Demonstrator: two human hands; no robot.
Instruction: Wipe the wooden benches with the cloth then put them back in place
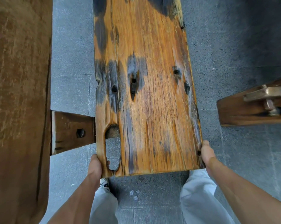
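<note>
Wooden bench point(146, 88) between both hands

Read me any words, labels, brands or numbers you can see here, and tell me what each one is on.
None can be read: the wooden bench, the table and the paved floor carry no text.
A small dark mark on the shoe is too small to read.

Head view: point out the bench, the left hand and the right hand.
bench point(152, 113), head view, middle of the seat plank.
left hand point(95, 165), head view, back of the hand at the plank's left edge.
right hand point(207, 152), head view, back of the hand at the right edge.
</note>
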